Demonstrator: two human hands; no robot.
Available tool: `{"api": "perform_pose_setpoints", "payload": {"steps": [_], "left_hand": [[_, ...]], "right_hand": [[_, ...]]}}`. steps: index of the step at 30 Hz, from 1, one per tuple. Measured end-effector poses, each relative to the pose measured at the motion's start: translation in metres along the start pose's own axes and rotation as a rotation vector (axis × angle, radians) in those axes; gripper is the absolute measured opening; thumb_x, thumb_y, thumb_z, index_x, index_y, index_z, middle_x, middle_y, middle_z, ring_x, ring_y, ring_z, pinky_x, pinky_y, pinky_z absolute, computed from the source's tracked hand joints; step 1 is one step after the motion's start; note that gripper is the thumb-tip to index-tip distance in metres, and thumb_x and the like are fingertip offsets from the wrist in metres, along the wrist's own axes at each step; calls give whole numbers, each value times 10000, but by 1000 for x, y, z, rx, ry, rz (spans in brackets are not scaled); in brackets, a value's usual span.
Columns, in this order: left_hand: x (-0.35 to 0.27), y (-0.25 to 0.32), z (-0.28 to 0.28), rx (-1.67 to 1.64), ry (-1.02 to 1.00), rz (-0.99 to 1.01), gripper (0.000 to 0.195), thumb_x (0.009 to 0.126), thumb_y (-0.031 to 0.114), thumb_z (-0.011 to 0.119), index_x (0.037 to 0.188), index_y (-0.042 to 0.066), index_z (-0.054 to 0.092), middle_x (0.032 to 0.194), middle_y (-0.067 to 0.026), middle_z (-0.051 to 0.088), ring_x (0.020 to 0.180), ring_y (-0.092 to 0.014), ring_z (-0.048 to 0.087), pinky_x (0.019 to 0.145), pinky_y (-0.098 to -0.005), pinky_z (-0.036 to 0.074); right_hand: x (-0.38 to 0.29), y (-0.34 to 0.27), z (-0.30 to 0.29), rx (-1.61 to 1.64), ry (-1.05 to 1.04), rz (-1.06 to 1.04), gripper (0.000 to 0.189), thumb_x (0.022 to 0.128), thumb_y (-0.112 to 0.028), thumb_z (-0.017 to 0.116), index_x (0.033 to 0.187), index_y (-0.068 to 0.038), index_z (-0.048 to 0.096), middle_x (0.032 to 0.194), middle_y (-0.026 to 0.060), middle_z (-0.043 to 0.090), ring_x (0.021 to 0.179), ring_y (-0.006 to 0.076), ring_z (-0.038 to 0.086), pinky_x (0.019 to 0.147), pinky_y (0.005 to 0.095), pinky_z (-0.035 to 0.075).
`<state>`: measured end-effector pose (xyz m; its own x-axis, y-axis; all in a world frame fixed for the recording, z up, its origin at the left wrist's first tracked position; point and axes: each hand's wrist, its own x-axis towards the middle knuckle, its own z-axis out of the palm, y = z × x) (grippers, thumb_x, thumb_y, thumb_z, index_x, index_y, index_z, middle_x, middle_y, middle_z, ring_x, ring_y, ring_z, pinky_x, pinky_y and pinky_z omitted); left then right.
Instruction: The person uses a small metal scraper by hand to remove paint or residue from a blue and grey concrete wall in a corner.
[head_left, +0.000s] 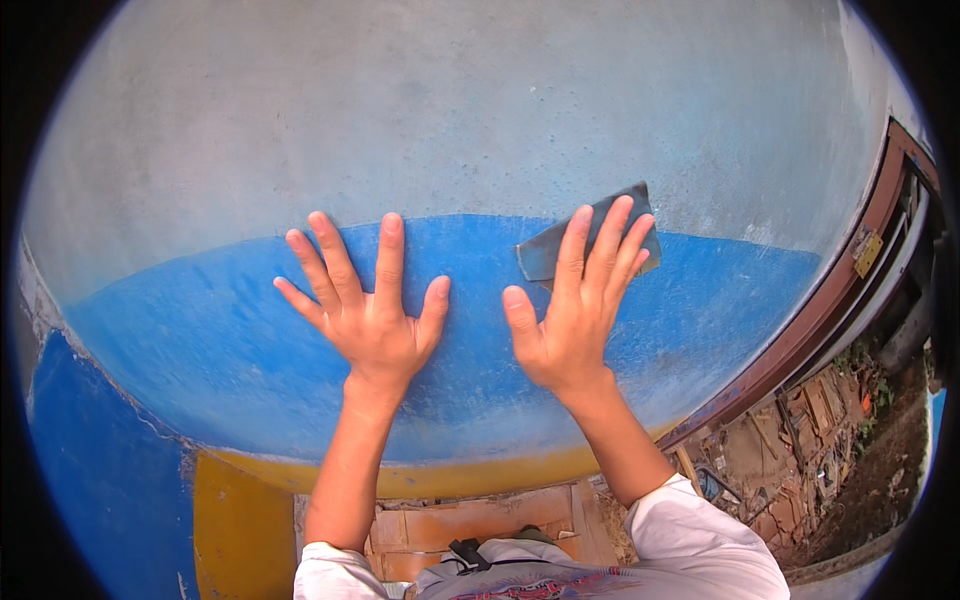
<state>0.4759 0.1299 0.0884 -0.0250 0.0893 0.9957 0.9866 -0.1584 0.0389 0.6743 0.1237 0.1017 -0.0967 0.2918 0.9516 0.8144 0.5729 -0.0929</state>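
A painted wall (465, 135) fills the view before me, greyish above and blue (480, 330) below. My left hand (375, 315) lies palm-first against the blue area with its fingers spread, the longer fingertips reaching about the edge of the grey. It holds nothing. To its right, a folded sheet of dark sandpaper (538, 255) rests tilted across the line between the two colours. The fingers of my right hand (581, 307) press it flat to the wall, covering its middle. The thumb stands apart from the sheet.
A yellow band (480, 478) runs along the wall's base, above reddish tiles (472, 521). An adjoining blue wall (105, 480) stands at left. To the right are a brown frame (840, 262) with a yellow metal fitting (868, 255), and scattered rubble (787, 480) on the ground.
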Motion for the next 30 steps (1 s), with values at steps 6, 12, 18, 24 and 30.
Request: {"api": "perform_pose_setpoints", "payload": {"steps": [6,12,18,24,30], "left_hand": [[4,3,-1,14,35,75,701,947,570,538,1514,160,491,1648,-259,205,1548,-425,100,1186,-627,-75],[1,4,1,-5,30,43,711,933,572,550,1504,150,505,1645,-255,219,1544,-430,118,1189,-626,-63],[5,2,-2,-21,59,38,661,917,532,566,1471,172,548,1632,-250,263,1531,-445,163,1197,-625,-39],[0,4,0,-36,51,-13,619,893,496,578,1425,181,603,1614,-247,311,1518,-452,208,1210,-609,-20],[3,-1,-3,-18,84,28,654,883,457,577,1458,147,561,1624,-223,307,1534,-416,191,1206,-615,27]], "right_hand": [[-60,32,5,-85,-84,-87,859,981,-520,511,1594,8,221,1647,320,85,1506,556,-20,1153,699,-35],[-15,23,2,-66,14,-30,862,983,-513,505,1594,15,205,1650,319,54,1500,568,-32,1152,696,-48],[-75,46,-5,-121,-120,-47,839,960,-475,556,1588,-4,260,1639,330,115,1494,582,18,1160,687,-38],[-13,7,6,-12,47,-9,836,974,-491,519,1590,3,245,1635,342,96,1486,598,11,1144,720,7],[-64,39,6,-107,-80,-104,600,1024,-395,494,1507,-41,458,1636,263,237,1526,496,99,1190,648,66]]}}
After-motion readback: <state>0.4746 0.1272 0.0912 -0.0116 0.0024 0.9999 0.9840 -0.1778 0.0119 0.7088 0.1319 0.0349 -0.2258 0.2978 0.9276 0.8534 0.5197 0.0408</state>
